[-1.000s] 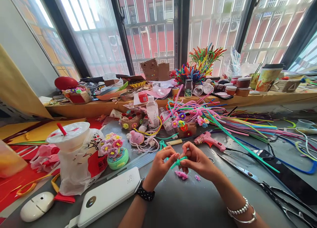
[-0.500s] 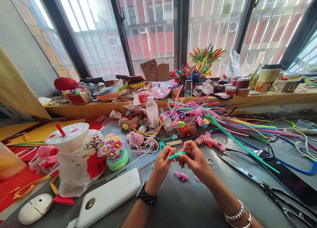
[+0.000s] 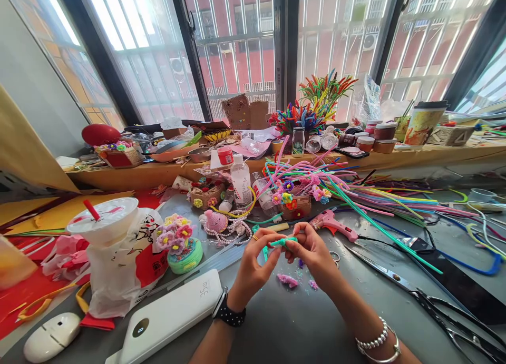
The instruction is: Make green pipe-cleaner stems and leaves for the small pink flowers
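Both of my hands meet over the grey table and pinch a short teal pipe cleaner piece (image 3: 283, 242). My left hand (image 3: 255, 261), with a black watch on its wrist, grips the left end. My right hand (image 3: 312, 253), with silver bracelets on its wrist, grips the right end. Just below the hands, small pink fuzzy scraps (image 3: 288, 279) lie on the table. A pink glue gun (image 3: 332, 224) lies right behind my right hand.
A white power bank (image 3: 169, 316), a white mouse (image 3: 51, 337) and a lidded drink in a plastic bag (image 3: 114, 248) sit at the left. Long pipe cleaners (image 3: 375, 200) spread to the right, with black scissors (image 3: 435, 306) near them. Flower crafts and bottles crowd the back.
My hands have lifted slightly and moved a little away from me, turning the teal piece between the fingers. The view has shifted slightly.
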`<action>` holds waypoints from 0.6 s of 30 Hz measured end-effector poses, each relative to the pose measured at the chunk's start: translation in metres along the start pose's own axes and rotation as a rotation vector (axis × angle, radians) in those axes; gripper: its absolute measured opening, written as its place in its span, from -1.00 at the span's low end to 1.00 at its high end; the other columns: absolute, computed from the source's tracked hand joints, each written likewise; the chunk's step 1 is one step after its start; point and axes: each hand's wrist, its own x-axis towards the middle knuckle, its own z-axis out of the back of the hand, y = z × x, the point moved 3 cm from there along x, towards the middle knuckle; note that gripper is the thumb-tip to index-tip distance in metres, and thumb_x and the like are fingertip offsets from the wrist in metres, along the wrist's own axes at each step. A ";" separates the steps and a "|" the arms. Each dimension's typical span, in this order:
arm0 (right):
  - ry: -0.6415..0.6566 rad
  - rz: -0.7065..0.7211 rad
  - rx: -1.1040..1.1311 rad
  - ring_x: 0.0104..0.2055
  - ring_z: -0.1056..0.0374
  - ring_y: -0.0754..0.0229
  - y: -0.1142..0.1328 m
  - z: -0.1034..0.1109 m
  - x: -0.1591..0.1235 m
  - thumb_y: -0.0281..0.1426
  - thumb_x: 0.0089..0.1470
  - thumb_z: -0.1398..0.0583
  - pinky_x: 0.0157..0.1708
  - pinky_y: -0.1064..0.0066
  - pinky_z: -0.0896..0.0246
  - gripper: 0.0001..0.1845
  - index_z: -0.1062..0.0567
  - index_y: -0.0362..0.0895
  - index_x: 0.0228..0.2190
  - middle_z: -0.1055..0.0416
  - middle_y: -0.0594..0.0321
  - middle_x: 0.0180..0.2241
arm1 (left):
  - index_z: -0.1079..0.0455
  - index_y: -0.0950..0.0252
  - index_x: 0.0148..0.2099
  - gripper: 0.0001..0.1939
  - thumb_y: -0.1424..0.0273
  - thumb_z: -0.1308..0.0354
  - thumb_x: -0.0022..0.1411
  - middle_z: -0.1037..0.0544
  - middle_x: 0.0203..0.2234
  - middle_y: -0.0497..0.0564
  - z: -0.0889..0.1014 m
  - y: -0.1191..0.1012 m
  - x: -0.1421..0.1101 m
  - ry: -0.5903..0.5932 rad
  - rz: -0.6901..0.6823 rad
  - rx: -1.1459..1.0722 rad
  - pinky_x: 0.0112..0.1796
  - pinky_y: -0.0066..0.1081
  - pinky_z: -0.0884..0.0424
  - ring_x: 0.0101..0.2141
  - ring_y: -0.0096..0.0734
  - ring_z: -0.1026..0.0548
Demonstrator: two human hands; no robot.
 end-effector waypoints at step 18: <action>-0.016 -0.021 -0.126 -0.52 -0.25 0.29 -0.005 0.004 0.006 -0.03 -0.04 0.02 -0.56 0.45 -0.19 -0.59 -0.25 -0.14 -0.44 -0.28 0.28 -0.55 | -0.35 0.30 -0.37 -0.91 0.39 -0.08 0.04 -0.36 -0.41 0.00 0.006 0.018 0.000 -0.261 0.169 -0.142 -0.35 -0.48 -0.29 -0.33 -0.41 -0.34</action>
